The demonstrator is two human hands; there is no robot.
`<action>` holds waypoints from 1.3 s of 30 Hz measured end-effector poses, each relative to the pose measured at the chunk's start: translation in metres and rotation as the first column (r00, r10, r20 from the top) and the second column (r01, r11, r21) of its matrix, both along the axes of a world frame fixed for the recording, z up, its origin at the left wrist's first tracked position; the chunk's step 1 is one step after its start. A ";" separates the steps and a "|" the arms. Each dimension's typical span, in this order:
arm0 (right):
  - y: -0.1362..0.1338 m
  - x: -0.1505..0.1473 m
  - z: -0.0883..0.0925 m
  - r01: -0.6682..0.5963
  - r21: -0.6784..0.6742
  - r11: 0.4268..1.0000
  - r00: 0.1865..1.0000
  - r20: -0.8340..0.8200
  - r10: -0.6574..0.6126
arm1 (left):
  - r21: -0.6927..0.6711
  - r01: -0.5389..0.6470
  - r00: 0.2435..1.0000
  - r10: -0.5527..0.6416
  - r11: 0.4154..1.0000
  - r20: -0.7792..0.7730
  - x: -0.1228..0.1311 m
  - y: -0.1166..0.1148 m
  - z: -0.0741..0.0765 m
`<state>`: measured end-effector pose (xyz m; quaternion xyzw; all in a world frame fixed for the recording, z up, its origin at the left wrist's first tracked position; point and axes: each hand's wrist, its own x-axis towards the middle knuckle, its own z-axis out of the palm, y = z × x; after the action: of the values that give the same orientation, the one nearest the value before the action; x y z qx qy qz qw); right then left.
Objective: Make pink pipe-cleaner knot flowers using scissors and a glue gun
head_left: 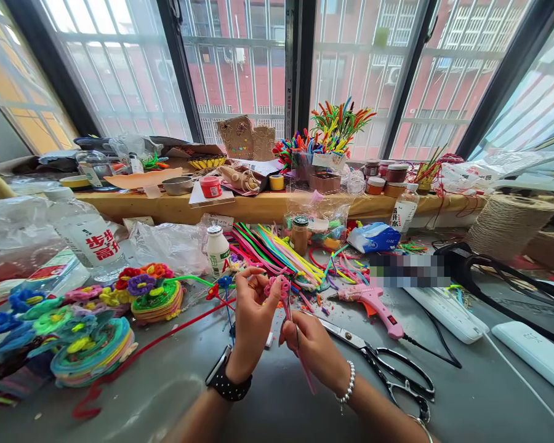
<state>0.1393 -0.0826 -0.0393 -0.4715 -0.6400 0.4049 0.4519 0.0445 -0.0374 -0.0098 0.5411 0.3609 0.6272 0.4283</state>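
Observation:
My left hand (255, 320) is raised over the middle of the grey table, its thumb and fingers pinching a pink pipe-cleaner flower (277, 287) made of small loops. Just right of it, my right hand (311, 344) is closed around a thin metal tool (297, 337), perhaps small scissors, mostly hidden by the fingers. A pink pipe-cleaner end (307, 372) hangs below that hand. Behind the hands lies a bundle of coloured pipe cleaners (277, 249). Small blue and red pipe-cleaner flowers (221, 283) are beside my left fingers.
Large scissors (373, 354) and a pink glue gun (372, 304) lie to the right. Finished pipe-cleaner flowers (50, 320) crowd the left. A white bottle (218, 252), a brown jar (299, 235) and a twine spool (512, 221) stand farther back, below a cluttered wooden ledge (253, 210).

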 end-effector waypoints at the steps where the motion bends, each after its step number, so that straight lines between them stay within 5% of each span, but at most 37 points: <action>1: 0.000 0.000 0.000 -0.001 0.002 1.000 1.000 -0.003 0.001 | 0.004 0.001 1.000 -0.001 1.000 -0.004 0.000 0.000 0.000; 14: 0.001 -0.003 -0.002 0.087 0.043 0.995 0.996 0.015 -0.088 | 0.030 -0.013 0.998 0.015 0.999 -0.054 -0.001 0.001 -0.002; 39: 0.000 -0.001 -0.007 -0.003 0.071 0.997 0.997 -0.080 0.009 | 0.037 0.003 0.998 -0.001 0.999 -0.060 0.001 -0.002 0.000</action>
<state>0.1380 -0.0828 -0.0468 -0.4365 -0.6368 0.4020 0.4924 0.0452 -0.0393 -0.0095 0.5678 0.3614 0.6170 0.4078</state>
